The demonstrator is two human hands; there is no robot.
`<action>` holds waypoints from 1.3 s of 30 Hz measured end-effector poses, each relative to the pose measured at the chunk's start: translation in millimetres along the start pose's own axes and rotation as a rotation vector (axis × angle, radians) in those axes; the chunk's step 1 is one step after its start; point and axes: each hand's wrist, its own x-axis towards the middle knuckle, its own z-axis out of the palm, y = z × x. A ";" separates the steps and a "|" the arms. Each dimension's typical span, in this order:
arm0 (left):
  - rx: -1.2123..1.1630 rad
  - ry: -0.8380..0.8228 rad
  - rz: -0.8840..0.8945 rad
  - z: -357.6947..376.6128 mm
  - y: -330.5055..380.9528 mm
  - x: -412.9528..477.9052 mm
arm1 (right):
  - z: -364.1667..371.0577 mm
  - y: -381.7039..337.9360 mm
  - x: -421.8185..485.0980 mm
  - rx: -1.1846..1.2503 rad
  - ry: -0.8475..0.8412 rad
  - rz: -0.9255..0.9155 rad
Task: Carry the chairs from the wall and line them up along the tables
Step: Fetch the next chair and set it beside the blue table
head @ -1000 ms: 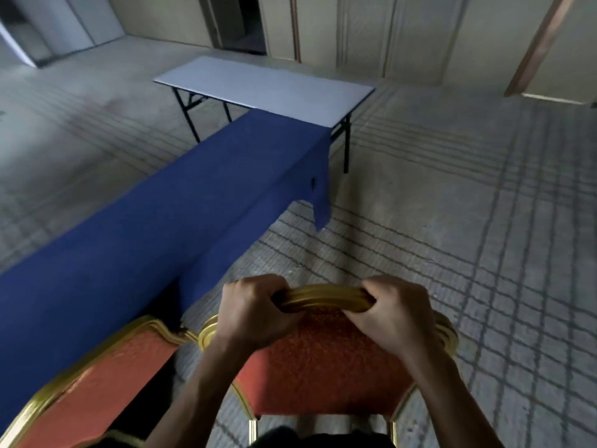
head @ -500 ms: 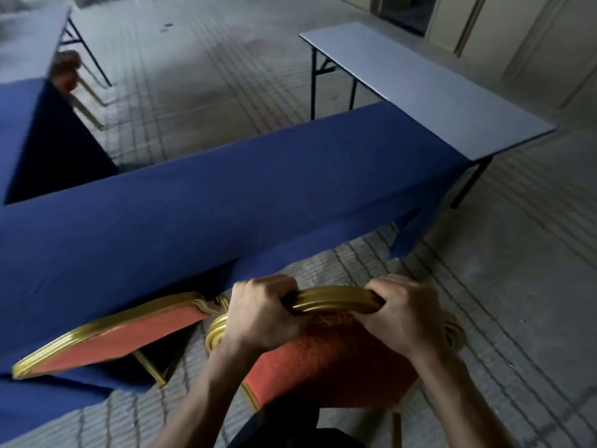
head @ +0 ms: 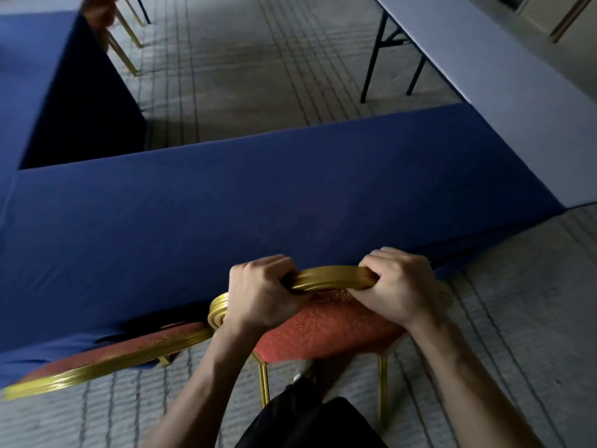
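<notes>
Two hands on one chair; head view only. The left hand (head: 261, 295) and right hand (head: 399, 286) each curl tight round the gold top rail of the red-backed chair (head: 329, 331), low at 6 o'clock. The rail overlaps the near edge of the blue-draped counter (head: 258, 202); whether they touch can't be told. The neighbour chair (head: 106, 360) sits at 8 o'clock, its gold rim right beside the held chair's rim.

Likely risks:
- Gold frames could knock or hook together if the chair slides toward 9 o'clock.
- The blue cloth hangs low, so a push toward 12 o'clock may snag or drag it.
- The legs may catch on the ribbed carpet (head: 245, 59) and tip the chair.
- The person's dark-clad leg is close behind, so a shin bump is possible.
- The chairs are crowded together, so the line may end up uneven.

The bare grey counter (head: 504, 92) at 1 o'clock has no chairs showing.
</notes>
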 end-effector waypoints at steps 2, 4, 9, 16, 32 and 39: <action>-0.004 0.019 -0.018 2.9 -11.2 6.2 | 14.2 4.3 15.5 0.024 -0.030 -0.043; -0.006 0.031 -0.043 7.9 -20.8 9.2 | 26.2 7.5 23.9 0.034 -0.062 -0.047; 0.015 -0.011 -0.140 38.9 -38.9 -4.3 | 62.6 16.1 13.6 0.029 -0.126 -0.020; 0.042 -0.170 -0.173 83.4 -21.3 -46.0 | 71.6 46.3 -44.5 0.139 -0.213 0.023; 0.174 -0.616 -0.346 112.5 49.9 -237.2 | 40.1 24.8 -242.2 0.165 -0.701 0.071; 0.152 -0.518 -0.455 110.1 61.2 -272.8 | 32.5 12.0 -271.0 0.238 -0.661 0.131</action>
